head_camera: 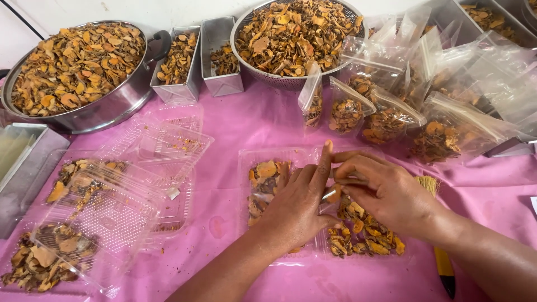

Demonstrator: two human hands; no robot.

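A clear plastic clamshell box (253, 159) lies open on the pink cloth, with dried orange-brown slices (264, 174) in both halves. My left hand (296, 204) rests flat over the middle of the box, fingers stretched out. My right hand (380, 190) meets it from the right, fingertips pinching at the box's middle fold; what it pinches is too small to tell. More slices (358, 235) lie under my right wrist.
A big steel pot (112, 106) and a colander (291, 81) of slices stand at the back, two small metal tins (221, 84) between them. Filled clear bags (386, 120) lie back right. Clear boxes (145, 168) pile on the left. A brush handle (444, 268) lies under my right arm.
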